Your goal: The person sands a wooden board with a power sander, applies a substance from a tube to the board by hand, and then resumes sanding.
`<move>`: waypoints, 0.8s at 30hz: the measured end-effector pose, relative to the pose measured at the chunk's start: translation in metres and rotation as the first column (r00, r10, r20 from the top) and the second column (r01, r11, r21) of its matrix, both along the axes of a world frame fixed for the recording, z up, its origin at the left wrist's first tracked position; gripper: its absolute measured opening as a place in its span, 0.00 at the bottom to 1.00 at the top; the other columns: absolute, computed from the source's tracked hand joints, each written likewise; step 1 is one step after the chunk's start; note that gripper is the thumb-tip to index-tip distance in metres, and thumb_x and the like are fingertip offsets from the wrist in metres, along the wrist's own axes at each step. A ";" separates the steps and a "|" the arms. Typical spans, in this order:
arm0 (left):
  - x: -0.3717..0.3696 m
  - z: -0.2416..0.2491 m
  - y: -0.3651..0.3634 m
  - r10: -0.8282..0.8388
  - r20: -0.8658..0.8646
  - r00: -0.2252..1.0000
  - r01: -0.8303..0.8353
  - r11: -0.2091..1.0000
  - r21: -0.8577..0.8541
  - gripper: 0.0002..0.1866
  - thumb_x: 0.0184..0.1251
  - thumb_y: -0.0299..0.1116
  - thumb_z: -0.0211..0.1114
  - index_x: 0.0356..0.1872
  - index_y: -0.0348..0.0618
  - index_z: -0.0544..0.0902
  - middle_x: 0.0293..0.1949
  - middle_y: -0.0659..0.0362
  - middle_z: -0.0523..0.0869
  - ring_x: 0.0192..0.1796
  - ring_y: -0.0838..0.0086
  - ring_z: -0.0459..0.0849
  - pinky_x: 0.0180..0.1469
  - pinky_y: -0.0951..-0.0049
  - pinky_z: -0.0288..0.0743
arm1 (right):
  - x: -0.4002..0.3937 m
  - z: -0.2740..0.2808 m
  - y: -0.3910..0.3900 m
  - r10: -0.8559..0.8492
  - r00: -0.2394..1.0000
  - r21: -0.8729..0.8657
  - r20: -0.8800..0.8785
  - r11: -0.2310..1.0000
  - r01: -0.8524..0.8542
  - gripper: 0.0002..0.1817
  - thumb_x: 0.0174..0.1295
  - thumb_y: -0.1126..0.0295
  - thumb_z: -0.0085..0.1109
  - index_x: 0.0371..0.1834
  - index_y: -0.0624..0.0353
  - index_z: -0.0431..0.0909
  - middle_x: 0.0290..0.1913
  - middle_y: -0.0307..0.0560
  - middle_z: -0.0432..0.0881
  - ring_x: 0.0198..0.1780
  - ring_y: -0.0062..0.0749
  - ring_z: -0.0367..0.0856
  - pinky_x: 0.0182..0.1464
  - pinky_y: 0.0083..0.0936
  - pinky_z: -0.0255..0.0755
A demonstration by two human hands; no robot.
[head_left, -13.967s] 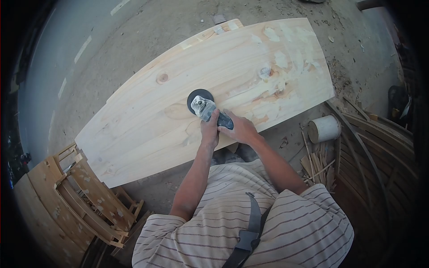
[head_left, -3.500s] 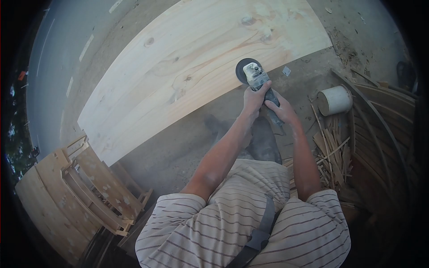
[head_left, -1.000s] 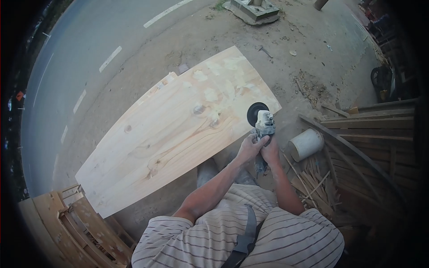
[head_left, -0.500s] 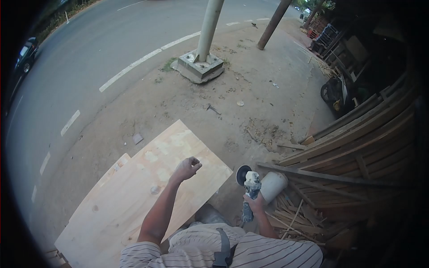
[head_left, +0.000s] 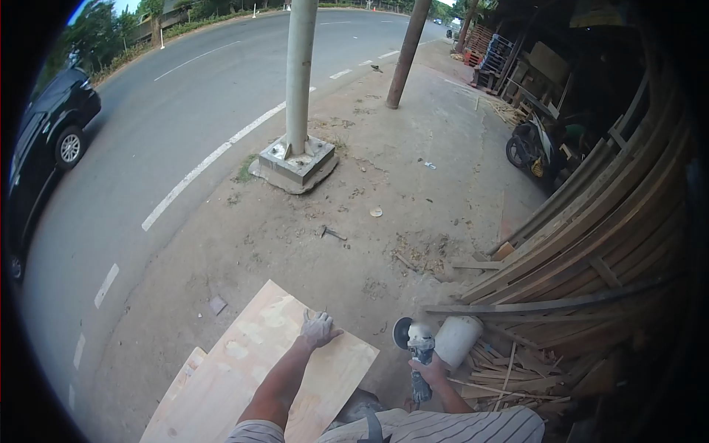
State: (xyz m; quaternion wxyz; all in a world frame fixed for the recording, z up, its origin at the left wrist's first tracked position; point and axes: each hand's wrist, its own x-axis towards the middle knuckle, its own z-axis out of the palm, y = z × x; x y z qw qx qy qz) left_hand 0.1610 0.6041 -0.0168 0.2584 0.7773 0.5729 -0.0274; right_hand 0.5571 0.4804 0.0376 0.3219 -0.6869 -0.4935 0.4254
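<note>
My left hand [head_left: 319,331], pale with dust, lies with spread fingers on the plywood board [head_left: 258,369] near its far end. Light patches mottle the board's surface around it. Off the board's right side, my right hand [head_left: 431,368] is wrapped round the body of an angle grinder [head_left: 421,347]. The grinder's round, dark disc [head_left: 402,333] faces left toward the board, with a gap between them. A whitish cylindrical container [head_left: 458,341] lies just right of the grinder.
Wood scraps [head_left: 509,373] are piled at right below leaning planks [head_left: 576,273]. A hammer [head_left: 332,233] lies on the dirt ahead. Farther off stand a pole on a concrete base [head_left: 295,166] and a brown post [head_left: 408,55]. A black car [head_left: 55,140] is on the road at left.
My left hand has gone from raised with curled fingers to spread on the board. The view has tilted up, showing more road and the car. The grinder stays in my right hand.
</note>
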 end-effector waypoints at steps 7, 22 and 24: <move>-0.026 0.006 -0.021 0.016 -0.002 1.000 -0.016 0.997 0.070 0.36 0.77 0.69 0.54 0.53 0.43 0.88 0.62 0.51 0.85 0.73 0.58 0.77 0.79 0.26 0.49 | -0.040 0.025 -0.036 -0.036 0.991 -0.077 0.127 0.996 0.046 0.31 0.55 0.58 0.82 0.58 0.61 0.81 0.46 0.47 0.88 0.47 0.36 0.88 0.52 0.38 0.82; -0.181 0.009 -0.218 0.282 0.157 0.947 -0.316 0.910 0.269 0.41 0.76 0.67 0.59 0.75 0.45 0.75 0.80 0.45 0.70 0.85 0.54 0.62 0.84 0.30 0.37 | -0.117 0.059 -0.153 0.135 0.979 0.004 0.152 0.991 -0.137 0.33 0.58 0.59 0.80 0.63 0.63 0.78 0.48 0.47 0.88 0.47 0.35 0.87 0.53 0.36 0.81; -0.197 0.026 -0.269 0.433 0.284 0.855 -0.515 0.768 0.380 0.33 0.76 0.53 0.68 0.71 0.42 0.76 0.77 0.41 0.72 0.82 0.51 0.65 0.81 0.34 0.52 | -0.137 0.069 -0.148 0.193 0.980 -0.015 0.054 0.981 -0.192 0.29 0.60 0.61 0.79 0.60 0.62 0.79 0.46 0.45 0.88 0.43 0.31 0.87 0.49 0.32 0.81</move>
